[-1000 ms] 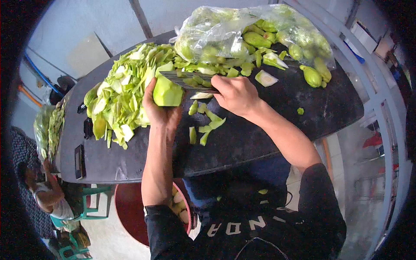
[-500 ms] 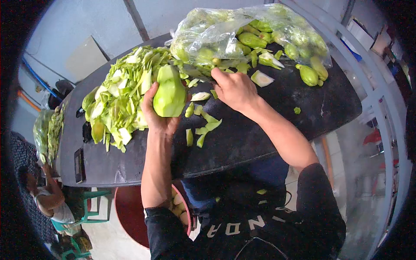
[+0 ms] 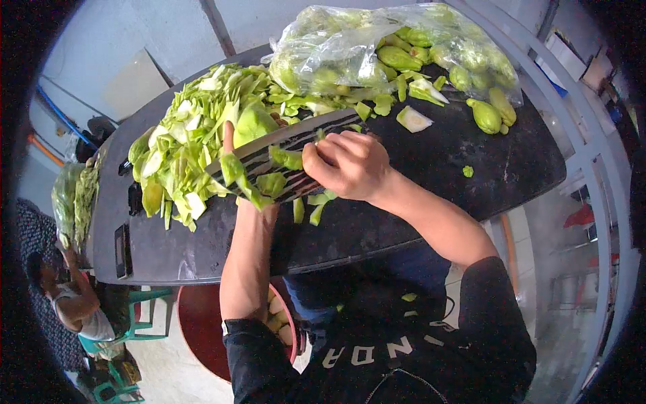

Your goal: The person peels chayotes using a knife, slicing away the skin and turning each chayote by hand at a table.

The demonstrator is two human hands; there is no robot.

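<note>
My left hand (image 3: 229, 137) holds a peeled light-green fruit (image 3: 254, 124), and most of that hand is hidden behind a wide knife (image 3: 296, 145). The blade slants across the front of the fruit, with bits of green peel (image 3: 286, 157) on its striped face. My right hand (image 3: 350, 163) is closed at the right end of the knife; the handle itself is hidden in the fingers. A big heap of peelings (image 3: 192, 141) lies just left of my left hand.
A clear plastic bag of green fruit (image 3: 336, 50) lies at the table's back. Two whole fruits (image 3: 485, 116) and a cut piece (image 3: 414, 119) are at the right. Below the dark table (image 3: 404, 209) stands a red tub (image 3: 202, 330). A person (image 3: 84, 306) sits far left.
The knife has swung round in front of the fruit, its broad face now showing with peel on it. My right hand has moved down and slightly left.
</note>
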